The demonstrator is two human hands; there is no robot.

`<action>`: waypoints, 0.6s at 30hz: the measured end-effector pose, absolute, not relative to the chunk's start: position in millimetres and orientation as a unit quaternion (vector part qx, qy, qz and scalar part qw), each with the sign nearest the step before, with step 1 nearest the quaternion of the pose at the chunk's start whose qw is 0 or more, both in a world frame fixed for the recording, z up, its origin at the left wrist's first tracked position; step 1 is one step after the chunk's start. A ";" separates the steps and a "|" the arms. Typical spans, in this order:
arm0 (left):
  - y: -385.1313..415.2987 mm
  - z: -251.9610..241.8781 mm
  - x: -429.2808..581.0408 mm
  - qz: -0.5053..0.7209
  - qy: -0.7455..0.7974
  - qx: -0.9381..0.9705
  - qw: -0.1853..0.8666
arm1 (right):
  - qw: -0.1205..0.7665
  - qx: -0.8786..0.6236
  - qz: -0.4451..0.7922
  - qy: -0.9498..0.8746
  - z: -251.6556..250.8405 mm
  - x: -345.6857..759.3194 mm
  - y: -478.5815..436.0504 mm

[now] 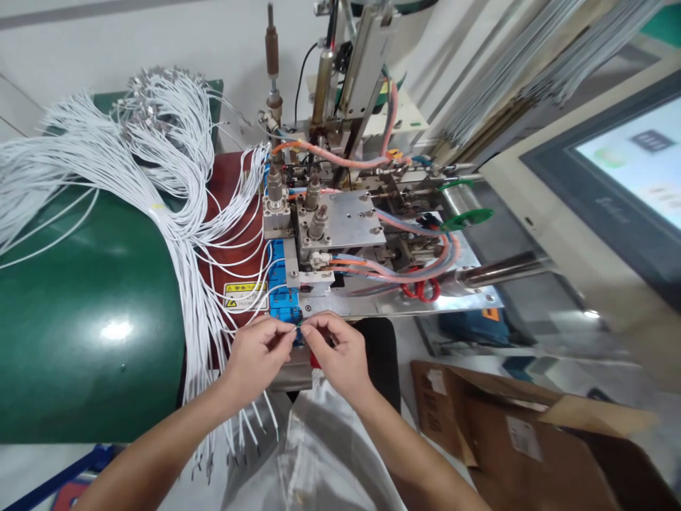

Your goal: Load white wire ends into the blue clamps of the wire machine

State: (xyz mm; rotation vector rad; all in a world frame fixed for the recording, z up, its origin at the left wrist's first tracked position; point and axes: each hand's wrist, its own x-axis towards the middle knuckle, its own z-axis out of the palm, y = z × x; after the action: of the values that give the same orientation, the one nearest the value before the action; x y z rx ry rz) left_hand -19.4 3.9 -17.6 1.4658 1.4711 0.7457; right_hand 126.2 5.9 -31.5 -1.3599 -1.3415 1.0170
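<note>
My left hand (259,355) is closed in a pinch at the front of the machine, gripping the end of a thin white cable, most of which my fingers hide. Fingertip to fingertip with it, my right hand (340,351) pinches the fine wires at that cable's end; a small green bit shows between them. Just beyond both hands is a row of blue cable holders (283,284), with several white cables leading into it from the left. A large bundle of white cables (181,277) hangs over the table edge beside my left forearm, its stripped ends dangling.
The machine (345,220) carries metal cylinders, orange and clear air hoses, and a wire spool (462,204) with green flanges. A screen panel (617,156) juts in at the right. Open cardboard boxes (511,426) stand below right. A green tabletop (79,319) lies left.
</note>
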 end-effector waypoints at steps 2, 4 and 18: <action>5.1 -15.2 -19.8 0.297 0.594 0.605 0.439 | 0.466 -0.561 0.393 -0.560 -30.8 124.9 5.1; 7.3 -10.8 -21.0 0.290 0.593 0.621 0.423 | 0.469 -0.569 0.361 -0.571 -30.4 124.0 4.8; 11.1 -8.0 -24.2 0.269 0.568 0.699 0.342 | 0.442 -0.577 0.405 -0.554 -33.5 125.2 8.0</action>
State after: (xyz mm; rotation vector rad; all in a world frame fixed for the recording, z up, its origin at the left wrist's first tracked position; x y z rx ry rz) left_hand -24.2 11.1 -8.0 1.8180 1.4766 0.6985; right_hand 125.2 8.0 -33.5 -1.4321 -1.3751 1.0056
